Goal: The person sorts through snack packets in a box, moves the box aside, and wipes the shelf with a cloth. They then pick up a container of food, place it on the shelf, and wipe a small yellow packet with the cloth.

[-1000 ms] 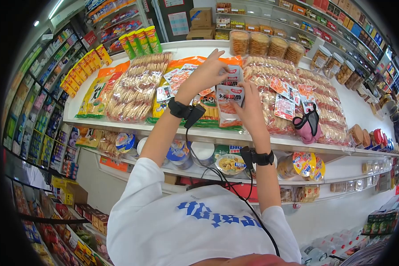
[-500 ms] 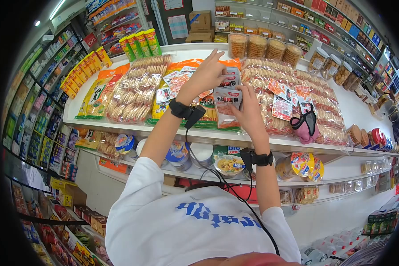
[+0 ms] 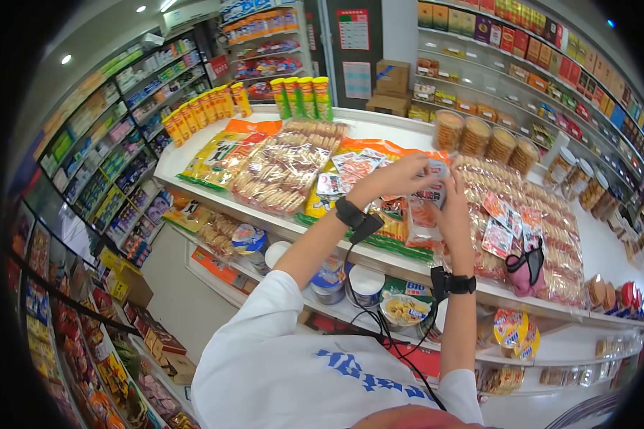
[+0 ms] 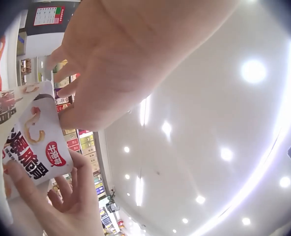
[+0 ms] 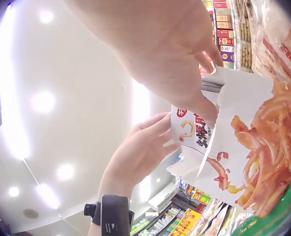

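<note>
A white snack box (image 3: 422, 223) with a torn-edged opening stands on the display shelf. A white snack packet (image 4: 43, 132) with red and black print sticks up out of it. My right hand (image 3: 452, 209) holds this packet at the box's side; in the left wrist view its thumb (image 4: 20, 179) lies across the print and other fingers are behind. My left hand (image 3: 406, 176) pinches the packet's far edge, its fingers (image 5: 153, 127) reaching it in the right wrist view. Another packet's grey edge (image 5: 212, 87) shows behind; the box's front wall (image 5: 251, 152) hides the inside.
Bagged rolled biscuits (image 3: 288, 164) lie left of the box and more bags (image 3: 479, 182) lie right. Loose red-and-white packets (image 3: 497, 236) rest there near a pink and black pouch-like item (image 3: 527, 273). Green cans (image 3: 304, 99) and clear jars (image 3: 474, 137) line the back. Cables (image 3: 386, 329) hang below my wrists.
The head view has swung left, so the shelf and both arms appear farther right and tilted. Both hands stay at the box and packet.
</note>
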The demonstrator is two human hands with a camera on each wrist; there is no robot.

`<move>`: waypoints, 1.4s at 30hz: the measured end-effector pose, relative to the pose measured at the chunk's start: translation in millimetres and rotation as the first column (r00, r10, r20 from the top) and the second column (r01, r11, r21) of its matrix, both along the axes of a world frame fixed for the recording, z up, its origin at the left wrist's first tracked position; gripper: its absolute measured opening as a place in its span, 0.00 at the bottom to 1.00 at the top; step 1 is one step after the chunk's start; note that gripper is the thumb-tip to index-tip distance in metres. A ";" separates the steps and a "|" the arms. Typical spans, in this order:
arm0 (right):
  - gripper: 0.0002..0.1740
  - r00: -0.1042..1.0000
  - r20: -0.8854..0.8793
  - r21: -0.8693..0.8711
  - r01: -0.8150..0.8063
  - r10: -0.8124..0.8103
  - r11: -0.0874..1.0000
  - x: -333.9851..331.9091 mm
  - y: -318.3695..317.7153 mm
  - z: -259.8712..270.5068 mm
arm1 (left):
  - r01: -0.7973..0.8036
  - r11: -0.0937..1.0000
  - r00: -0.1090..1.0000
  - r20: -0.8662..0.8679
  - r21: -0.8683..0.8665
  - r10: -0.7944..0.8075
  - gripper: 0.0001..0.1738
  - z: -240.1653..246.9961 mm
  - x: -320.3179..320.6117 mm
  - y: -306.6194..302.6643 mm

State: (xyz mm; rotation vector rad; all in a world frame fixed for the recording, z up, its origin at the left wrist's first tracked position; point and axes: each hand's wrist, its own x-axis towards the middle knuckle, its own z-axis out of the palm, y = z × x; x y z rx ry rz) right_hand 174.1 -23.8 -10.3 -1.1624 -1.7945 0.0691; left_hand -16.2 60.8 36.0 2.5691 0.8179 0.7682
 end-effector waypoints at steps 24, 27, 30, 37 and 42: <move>0.50 0.977 -0.212 -0.137 -0.059 0.029 0.989 -12.3 -7.2 -17.7 | -0.206 0.946 0.937 0.328 0.250 0.118 0.18 -31.0 14.1 -17.6; 0.50 0.987 -0.162 -0.061 0.007 -0.016 0.998 -12.2 -0.8 -25.5 | -0.228 0.942 0.929 0.345 0.244 0.135 0.17 -36.0 17.6 -14.3; 0.50 0.982 -0.178 -0.109 0.037 -0.056 0.993 -14.0 -2.2 -25.3 | -0.342 0.894 0.902 0.367 0.288 0.226 0.19 -40.9 29.3 -20.8; 0.45 0.942 -0.336 -0.157 -0.045 -0.011 0.987 -10.3 -15.4 -35.9 | -0.407 0.904 0.812 0.505 0.133 0.291 0.30 -51.0 30.7 -31.0; 0.46 0.979 -0.195 -0.039 0.054 -0.061 0.998 -13.4 -41.3 -41.0 | -0.388 0.921 0.706 0.634 -0.027 0.316 0.30 -80.9 15.7 -30.4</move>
